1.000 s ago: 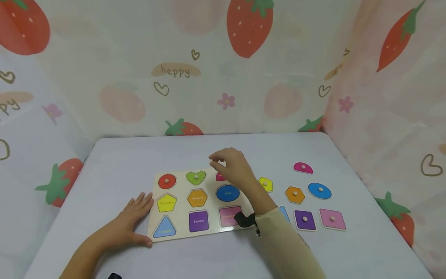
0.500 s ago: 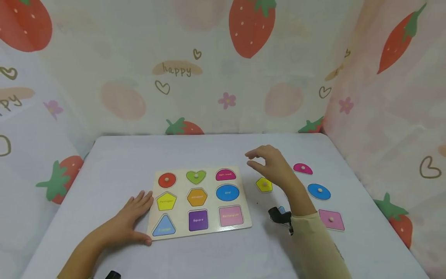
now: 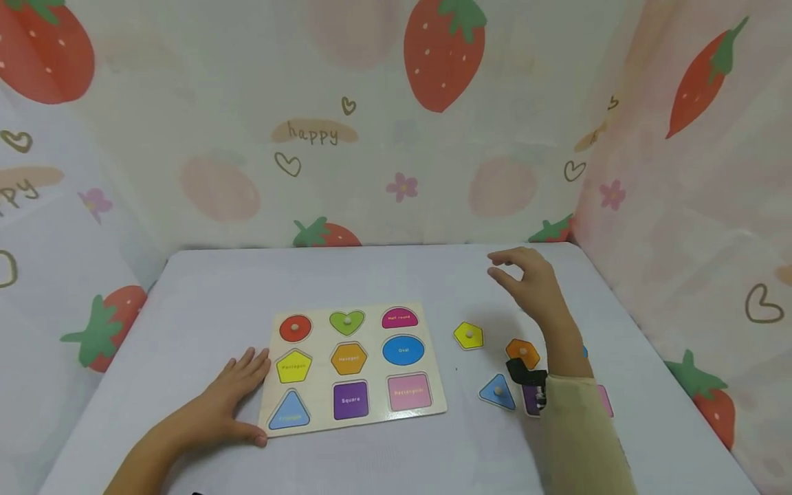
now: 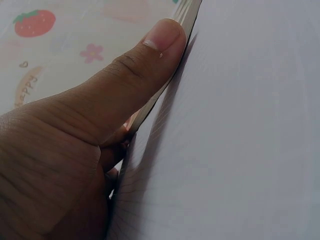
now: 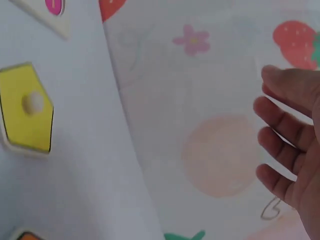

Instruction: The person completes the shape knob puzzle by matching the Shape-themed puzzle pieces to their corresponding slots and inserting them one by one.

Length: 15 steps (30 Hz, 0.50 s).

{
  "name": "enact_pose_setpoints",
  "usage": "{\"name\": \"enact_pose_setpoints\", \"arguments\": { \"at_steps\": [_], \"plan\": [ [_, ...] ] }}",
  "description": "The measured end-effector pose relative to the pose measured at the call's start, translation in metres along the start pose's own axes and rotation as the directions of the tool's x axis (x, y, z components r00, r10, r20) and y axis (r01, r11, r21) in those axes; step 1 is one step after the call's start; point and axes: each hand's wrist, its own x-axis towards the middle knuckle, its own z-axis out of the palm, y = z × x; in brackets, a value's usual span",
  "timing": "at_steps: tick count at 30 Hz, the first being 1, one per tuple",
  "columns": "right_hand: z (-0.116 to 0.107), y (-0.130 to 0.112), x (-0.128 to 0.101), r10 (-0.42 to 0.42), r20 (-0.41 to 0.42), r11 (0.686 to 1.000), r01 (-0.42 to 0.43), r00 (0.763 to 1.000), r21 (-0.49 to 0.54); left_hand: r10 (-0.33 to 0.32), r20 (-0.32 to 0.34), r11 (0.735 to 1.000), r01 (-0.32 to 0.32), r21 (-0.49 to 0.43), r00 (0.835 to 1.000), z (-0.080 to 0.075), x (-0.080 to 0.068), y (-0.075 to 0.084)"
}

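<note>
My left hand [image 3: 230,401] rests along the left edge of a wooden shape puzzle board [image 3: 374,375], fingers straight. Its thumb [image 4: 145,57] touches the board's edge. A red circle [image 3: 295,328] and a green heart [image 3: 346,322], both knobbed, sit in the top row; the other slots show printed names. Raised over the table on the right, my right hand [image 3: 533,287] holds nothing, thumb and fingers apart. Nearby lie a yellow pentagon [image 3: 468,336], an orange hexagon [image 3: 521,353] and a blue triangle [image 3: 497,392]. The magenta half-round piece is hidden behind that hand.
My right forearm partly covers a purple square [image 3: 530,401], a pink rectangle [image 3: 604,400] and a blue oval [image 3: 585,350]. A strawberry-patterned cloth [image 3: 402,151] encloses the white table [image 3: 346,275] at the back and sides.
My right hand has moved right, from above the board's upper right to above the loose pieces, uncovering the half-round, oval and rectangle slots. My left hand has stayed at the board's edge.
</note>
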Motion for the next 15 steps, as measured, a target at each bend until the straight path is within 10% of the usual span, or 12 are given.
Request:
{"name": "enact_pose_setpoints", "arguments": {
  "at_steps": [15],
  "plan": [
    [-0.013,0.067,-0.014,0.233,-0.095,0.967,-0.241,0.968,-0.08,0.002,-0.003,1.0,-0.002,-0.004,1.0,0.001,0.0,0.001]
  ]
}}
